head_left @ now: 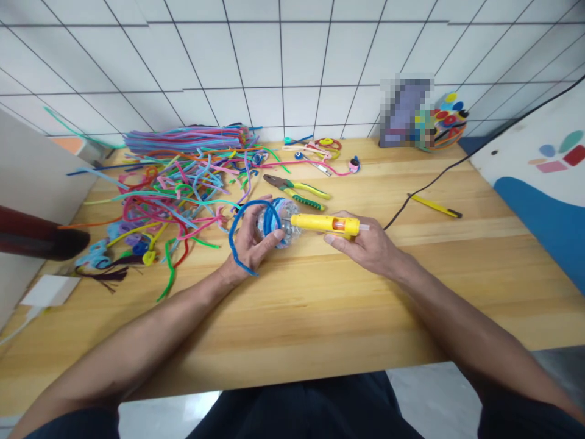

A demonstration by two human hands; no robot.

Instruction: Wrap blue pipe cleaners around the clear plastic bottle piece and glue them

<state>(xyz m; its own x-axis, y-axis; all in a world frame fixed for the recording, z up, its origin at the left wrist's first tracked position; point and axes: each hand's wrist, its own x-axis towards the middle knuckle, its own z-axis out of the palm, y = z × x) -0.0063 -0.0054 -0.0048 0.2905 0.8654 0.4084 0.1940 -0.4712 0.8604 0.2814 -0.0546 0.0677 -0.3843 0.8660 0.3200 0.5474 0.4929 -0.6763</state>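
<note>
My left hand (256,241) is closed around a clear, rounded object (292,235) partly wrapped in blue and lilac fuzzy stems. A loose blue pipe cleaner (232,244) curves out from it over my fingers and wrist side. In my right hand (365,244) is a yellow glue gun (315,222), held level, with a translucent stick poking from its rear. Its nozzle points left and meets the wrapped object or sits just over it; exact contact is too small to tell.
Green-handled pliers (301,190) lie just beyond my hands. Tangled pipe cleaners (183,189) cover the left side. A yellow cutter (436,206) and black cable (429,183) lie right; a decorated round container (443,131) stands at the back.
</note>
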